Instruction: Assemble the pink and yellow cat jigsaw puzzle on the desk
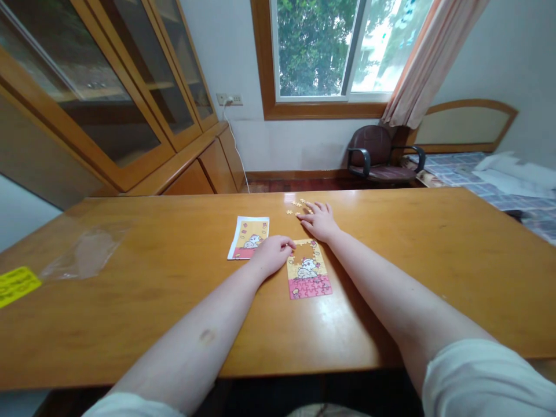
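A partly assembled jigsaw puzzle [309, 285] lies on the table in front of me, pink at the bottom and yellow above, with a white cartoon animal. Bare tabletop shows through a gap in its upper part. My left hand [273, 253] rests at the puzzle's upper left edge, fingers curled together; whatever they hold, if anything, is hidden. Beyond the puzzle, my right hand [320, 222] reaches out palm down with fingers spread, its fingertips at several loose puzzle pieces [289, 212]. Left of the puzzle lies a reference picture [244, 237] of the same design, partly covered by my left hand.
On the left of the wooden table [165, 307] lie a clear plastic bag [93, 252] and a yellow sheet [18, 285] with dark writing. Past the table stand a glass-door cabinet [125, 182], an armchair [376, 152] and a bed [469, 165].
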`<state>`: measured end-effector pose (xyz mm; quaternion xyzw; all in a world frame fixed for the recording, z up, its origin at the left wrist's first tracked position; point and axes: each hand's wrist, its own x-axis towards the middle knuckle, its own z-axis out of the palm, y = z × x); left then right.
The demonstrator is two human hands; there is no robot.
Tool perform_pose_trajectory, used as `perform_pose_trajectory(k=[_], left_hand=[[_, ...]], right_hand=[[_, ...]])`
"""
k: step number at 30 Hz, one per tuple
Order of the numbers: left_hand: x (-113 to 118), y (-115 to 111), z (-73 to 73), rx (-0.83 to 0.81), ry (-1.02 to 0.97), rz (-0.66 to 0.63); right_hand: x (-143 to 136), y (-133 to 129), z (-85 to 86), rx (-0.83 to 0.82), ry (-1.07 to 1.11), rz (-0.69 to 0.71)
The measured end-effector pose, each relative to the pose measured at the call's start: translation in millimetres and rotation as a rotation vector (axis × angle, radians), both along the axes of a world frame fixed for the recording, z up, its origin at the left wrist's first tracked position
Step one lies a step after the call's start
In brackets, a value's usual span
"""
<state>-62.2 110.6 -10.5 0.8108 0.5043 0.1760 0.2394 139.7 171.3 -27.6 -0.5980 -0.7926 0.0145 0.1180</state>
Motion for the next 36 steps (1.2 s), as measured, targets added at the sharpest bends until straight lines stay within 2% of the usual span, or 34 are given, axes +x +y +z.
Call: perform_pose_trajectory(k=[5, 10, 15, 21, 24, 29, 32, 36], left_hand=[[0, 0, -0.1, -0.005, -0.002, -0.007], [0, 1, 0.3, -0.020, -0.024, 0.012], [-2, 3, -2.7, -0.022, -0.046, 0.016], [-4, 4, -3.1, -0.035, -0.086, 0.030], [-4, 3, -2.9, -0.029, -0.100, 0.030], [-2, -1, -2.2, -0.006, -0.094, -0.013], [1, -8, 3.5, 0.013, -0.029, -0.046], [9, -25, 15.4, 0.022, 0.123, -0.209]], right_hand=[[8, -17, -0.3, 0.014, 0.080, 0.027], [16, -35, -5.0, 0.052, 0.194, -0.050], [22, -39, -3.1, 0.035, 0.227, -0.076], [33, -36, 6.5, -0.055, 0.112, 0.048], [37, -34, 7.4, -0.068, 0.040, 0.066], [37, -32, 4.9, -0.041, 0.002, 0.054], [35, -31, 2.4, -0.010, 0.026, 0.090], [36, -29, -1.1, -0.006, 0.057, 0.123]])
